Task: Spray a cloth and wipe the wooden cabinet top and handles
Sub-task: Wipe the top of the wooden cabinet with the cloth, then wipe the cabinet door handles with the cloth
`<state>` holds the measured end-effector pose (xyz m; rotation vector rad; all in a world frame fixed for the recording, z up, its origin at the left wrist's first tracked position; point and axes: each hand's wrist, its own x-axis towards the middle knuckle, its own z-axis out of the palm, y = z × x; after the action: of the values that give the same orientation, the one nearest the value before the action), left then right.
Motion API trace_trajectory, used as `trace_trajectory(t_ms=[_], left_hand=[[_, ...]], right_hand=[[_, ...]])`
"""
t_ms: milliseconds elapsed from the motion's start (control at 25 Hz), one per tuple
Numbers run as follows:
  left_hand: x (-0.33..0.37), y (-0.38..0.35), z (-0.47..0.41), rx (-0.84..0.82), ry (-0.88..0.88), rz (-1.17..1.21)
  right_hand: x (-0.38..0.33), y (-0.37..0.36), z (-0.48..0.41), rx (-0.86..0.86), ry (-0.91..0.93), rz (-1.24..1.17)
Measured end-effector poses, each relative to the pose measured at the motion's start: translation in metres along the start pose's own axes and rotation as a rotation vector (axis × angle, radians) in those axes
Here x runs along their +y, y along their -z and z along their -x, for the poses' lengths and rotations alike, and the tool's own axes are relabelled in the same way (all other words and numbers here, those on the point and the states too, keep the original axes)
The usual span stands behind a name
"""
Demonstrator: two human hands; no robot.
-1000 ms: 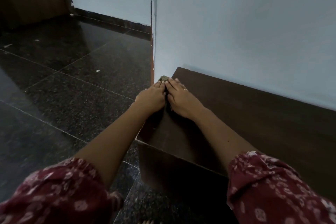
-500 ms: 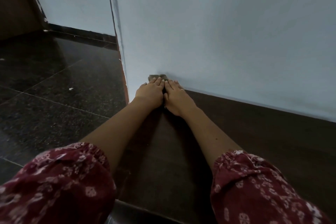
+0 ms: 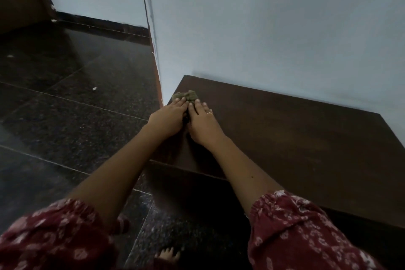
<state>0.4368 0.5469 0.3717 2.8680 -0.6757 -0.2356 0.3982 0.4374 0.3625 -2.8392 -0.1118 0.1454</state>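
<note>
The cloth (image 3: 185,96) is found on the cabinet top (image 3: 285,138), at its far left corner, near the wall (image 3: 263,28) behind. The left hand (image 3: 168,118) and right hand (image 3: 202,125) are laid side by side on the cloth's near part. The floor (image 3: 65,105) is located left of the cabinet.

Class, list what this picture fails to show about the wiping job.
Head view: cloth mostly hidden under left hand and right hand; dampness untellable.
Head view: cabinet top cut off by the right frame edge.
Head view: handles unseen; cabinet front too dark.

Left hand (image 3: 168,116), right hand (image 3: 202,124) extended far forward, side by side, palms down, fingers straight.
</note>
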Motion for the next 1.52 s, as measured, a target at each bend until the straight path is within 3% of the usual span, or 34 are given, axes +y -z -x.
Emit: trace_trajectory(t_ms=[280, 560, 1080, 1320, 1440, 1520], left_hand=[[-0.018, -0.016, 0.115, 0.07, 0.164, -0.035], [0.024, -0.038, 0.165, 0.11, 0.097, -0.117], [0.195, -0.073, 0.129, 0.051, -0.267, -0.09], [0.253, -0.082, 0.118, -0.057, -0.401, -0.067], [0.27, -0.081, 0.116, -0.152, -0.462, 0.173], [0.268, -0.087, 0.128, -0.019, -0.446, 0.607]], right_hand=[[-0.06, -0.024, 0.057, -0.082, 0.218, 0.145], [-0.026, -0.022, 0.12, -0.039, 0.324, 0.254], [0.114, 0.022, 0.237, -0.049, -0.074, 0.25], [0.156, 0.032, 0.274, -0.032, -0.267, 0.201], [0.157, 0.042, 0.285, 0.007, -0.4, 0.201], [0.15, 0.049, 0.297, 0.124, -0.484, -0.015]])
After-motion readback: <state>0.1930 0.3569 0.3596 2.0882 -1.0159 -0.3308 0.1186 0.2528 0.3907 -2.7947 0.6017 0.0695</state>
